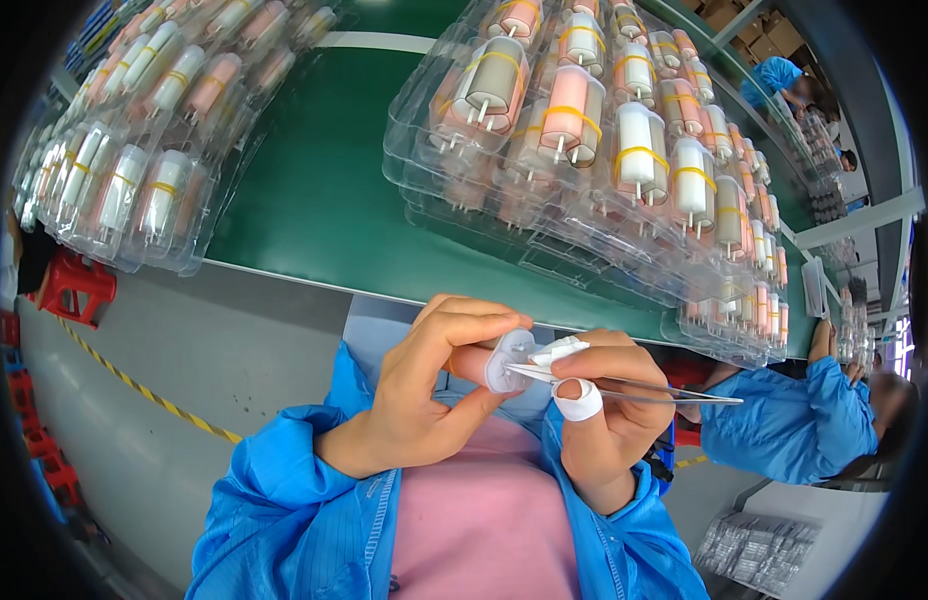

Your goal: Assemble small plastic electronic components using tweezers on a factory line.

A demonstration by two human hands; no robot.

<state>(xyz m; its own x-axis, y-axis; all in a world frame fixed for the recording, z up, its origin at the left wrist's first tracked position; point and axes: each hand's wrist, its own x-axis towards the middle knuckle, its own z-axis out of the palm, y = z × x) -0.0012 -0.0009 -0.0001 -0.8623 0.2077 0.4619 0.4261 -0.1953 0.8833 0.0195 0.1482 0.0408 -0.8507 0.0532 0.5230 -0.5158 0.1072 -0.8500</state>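
At the far left, clear plastic blister trays (169,140) of white, grey and pink cylinders sit on the green table (314,170). Near centre, the left hand (419,395) curls its fingers closed around a pink cylinder (470,362) with a translucent round end cap (501,364), off the table's near edge. Right of it, the right hand (616,400), two digits white-wrapped, pinches tweezers (532,371) pointed at the cap. Farther right stand stacked trays (544,205); then a blue-sleeved co-worker (784,425).
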